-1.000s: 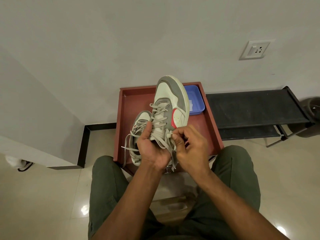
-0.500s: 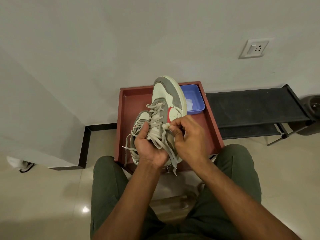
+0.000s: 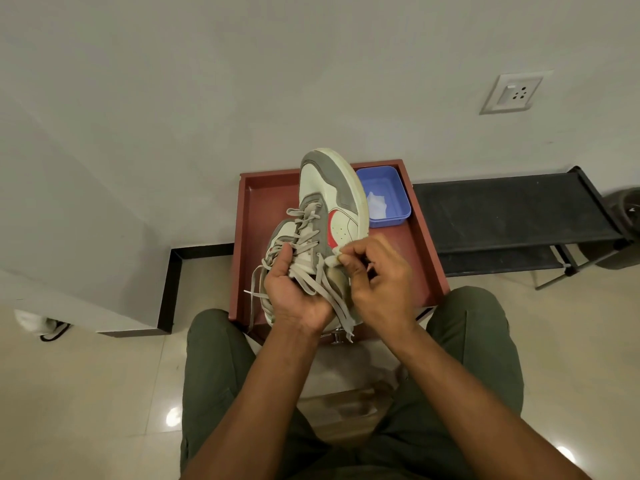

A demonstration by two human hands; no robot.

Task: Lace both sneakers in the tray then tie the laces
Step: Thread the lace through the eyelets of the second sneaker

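A white and grey sneaker [image 3: 332,188] with a red side mark is raised above the red-brown tray [image 3: 252,216], toe pointing away and tilted onto its side. My left hand [image 3: 294,292] grips its heel end from the left, thumb on the tongue. My right hand [image 3: 377,275] pinches the sneaker's collar edge at the right, fingers curled. Its beige laces [image 3: 329,296] hang loose over my left palm. A second sneaker [image 3: 277,237] lies in the tray behind my left hand, mostly hidden, its lace ends trailing over the tray's left front.
A blue plastic tub [image 3: 388,188] with something white inside sits at the tray's back right corner. A black low rack [image 3: 512,216] stands right of the tray. A wall with a socket [image 3: 512,93] is behind. My knees flank the tray's front edge.
The raised sneaker has rolled further onto its side and shifted slightly left. My right hand moved up and right along the collar, fingers spreading a little. My left hand kept its hold.
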